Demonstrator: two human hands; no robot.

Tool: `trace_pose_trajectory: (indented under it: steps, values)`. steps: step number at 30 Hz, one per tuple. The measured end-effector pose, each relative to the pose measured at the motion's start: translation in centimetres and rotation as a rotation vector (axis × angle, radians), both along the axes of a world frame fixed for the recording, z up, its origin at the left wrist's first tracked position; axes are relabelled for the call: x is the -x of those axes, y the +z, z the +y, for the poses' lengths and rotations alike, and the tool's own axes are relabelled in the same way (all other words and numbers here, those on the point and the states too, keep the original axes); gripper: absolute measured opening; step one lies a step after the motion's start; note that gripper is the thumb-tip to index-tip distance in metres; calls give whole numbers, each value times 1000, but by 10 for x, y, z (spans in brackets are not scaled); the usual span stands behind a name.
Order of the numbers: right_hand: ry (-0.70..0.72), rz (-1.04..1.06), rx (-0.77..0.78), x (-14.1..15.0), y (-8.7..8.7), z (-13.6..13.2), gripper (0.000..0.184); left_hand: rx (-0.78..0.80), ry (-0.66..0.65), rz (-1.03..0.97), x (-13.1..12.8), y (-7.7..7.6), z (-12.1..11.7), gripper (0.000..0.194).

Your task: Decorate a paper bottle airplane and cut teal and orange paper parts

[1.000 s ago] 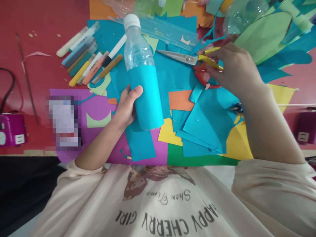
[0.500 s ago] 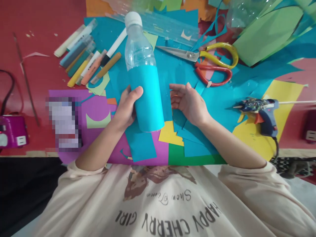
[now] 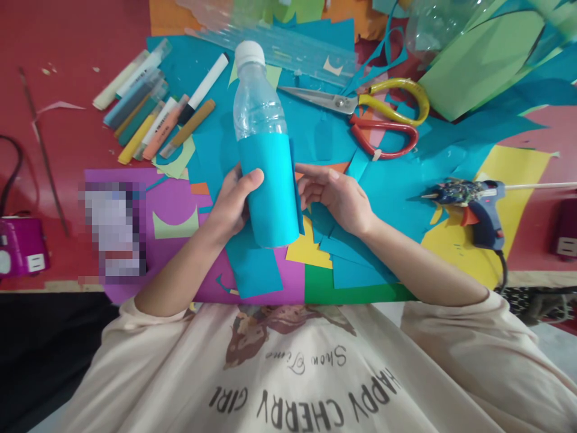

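One head-worn camera looks forward and down at the hands (image 3: pixel 345 203), close above.

The left hand's grip (image 3: pixel 232 201) holds the blue-wrapped bottle (image 3: pixel 268 162); the right hand's grip (image 3: pixel 345 201) is just right of it. Scissors (image 3: pixel 343 104) lie right of the bottle, markers (image 3: pixel 166 129) left.

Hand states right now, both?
Left hand: closed, holding the white-capped clear plastic bottle wrapped in bright blue paper.
Right hand: partly open, fingers loosely curled beside the wrapped bottle; contact cannot be told.
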State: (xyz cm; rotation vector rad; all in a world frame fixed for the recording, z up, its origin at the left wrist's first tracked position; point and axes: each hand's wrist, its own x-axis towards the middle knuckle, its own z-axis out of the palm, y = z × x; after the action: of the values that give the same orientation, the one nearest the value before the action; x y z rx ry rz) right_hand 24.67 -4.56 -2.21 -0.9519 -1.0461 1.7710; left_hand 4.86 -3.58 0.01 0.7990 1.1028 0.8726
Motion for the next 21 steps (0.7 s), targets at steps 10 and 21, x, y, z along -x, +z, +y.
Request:
trace_pose_trajectory:
  steps: [10, 21]
  values:
    - [49, -150, -318, -4, -1, -3, 52, 80, 31, -55, -1, 0, 1, 53]
    - [-2, -603, -903, -6, 2, -8, 51, 349, -149, -234, -5, 3, 4, 50]
